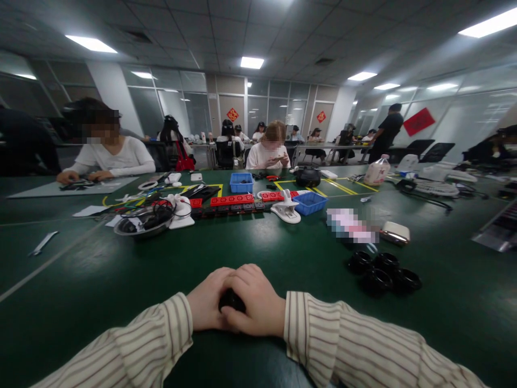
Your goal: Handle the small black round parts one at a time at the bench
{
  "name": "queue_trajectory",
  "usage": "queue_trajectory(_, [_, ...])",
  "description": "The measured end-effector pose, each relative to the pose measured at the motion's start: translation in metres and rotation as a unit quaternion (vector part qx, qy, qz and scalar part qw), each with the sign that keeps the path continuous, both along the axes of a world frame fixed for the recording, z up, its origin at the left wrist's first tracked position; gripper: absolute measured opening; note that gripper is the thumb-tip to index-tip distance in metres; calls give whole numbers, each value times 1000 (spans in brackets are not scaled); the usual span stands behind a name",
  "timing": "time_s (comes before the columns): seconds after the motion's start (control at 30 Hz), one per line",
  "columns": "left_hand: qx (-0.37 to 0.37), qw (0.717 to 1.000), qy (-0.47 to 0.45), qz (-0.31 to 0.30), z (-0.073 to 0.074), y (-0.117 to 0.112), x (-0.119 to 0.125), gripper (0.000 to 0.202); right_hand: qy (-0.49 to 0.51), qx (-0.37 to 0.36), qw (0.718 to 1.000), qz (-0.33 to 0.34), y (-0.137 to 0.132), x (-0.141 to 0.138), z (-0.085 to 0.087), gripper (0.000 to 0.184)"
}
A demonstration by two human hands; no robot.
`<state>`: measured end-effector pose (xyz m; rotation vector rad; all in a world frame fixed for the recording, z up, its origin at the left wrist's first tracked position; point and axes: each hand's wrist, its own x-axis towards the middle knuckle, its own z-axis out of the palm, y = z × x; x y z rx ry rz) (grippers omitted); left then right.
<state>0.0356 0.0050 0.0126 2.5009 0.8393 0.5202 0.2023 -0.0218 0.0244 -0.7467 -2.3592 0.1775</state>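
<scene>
Both my hands meet over the green table, close to its near edge. Between them sits a small black rounded part (232,300); most of it is covered, so its exact kind cannot be made out. My left hand (208,299) wraps it from the left. Across its top and right side lie the curled fingers of my right hand (258,299), thumb bent below. On the table to the right stand several black ring-shaped cups (377,279), grouped together and apart from my hands.
Ahead lie a metal bowl of cables (139,233), a white clip base (288,213), red and black strips (232,200) and blue trays (311,210). A white-and-gold case (395,233) is at right. Across the table, a person in white (117,156) works at a board.
</scene>
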Motion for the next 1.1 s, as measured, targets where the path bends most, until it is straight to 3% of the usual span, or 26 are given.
queue_trajectory(0.17, [9,999,28,42,3,-5,4,44,-46,-24,996,-73,1,-2,-1,22])
queue_trajectory(0.3, [4,999,38,32,1,-3,4,29,-55,-30,996,-57,1,-3,-2,16])
queue_trajectory(0.43, [-12,999,37,21,1,0,1,29,-44,-29,998,-46,1,-3,-4,14])
queue_trajectory(0.6, [-44,999,22,-14,1,5,-3,38,-12,-6,999,37,3,-2,-5,7])
queue_trajectory(0.7, [-45,998,21,-29,-1,8,-4,43,6,11,994,110,3,-2,-5,16])
queue_trajectory(0.8, [-30,999,16,-40,-4,9,-4,47,27,20,990,139,1,-1,-3,24])
queue_trajectory(0.9, [-21,999,3,-44,-5,9,-4,53,30,12,993,117,-1,0,0,27])
queue_trajectory(1.1, [-25,1000,-9,-6,-4,4,-4,59,54,-12,998,-6,-3,1,1,20])
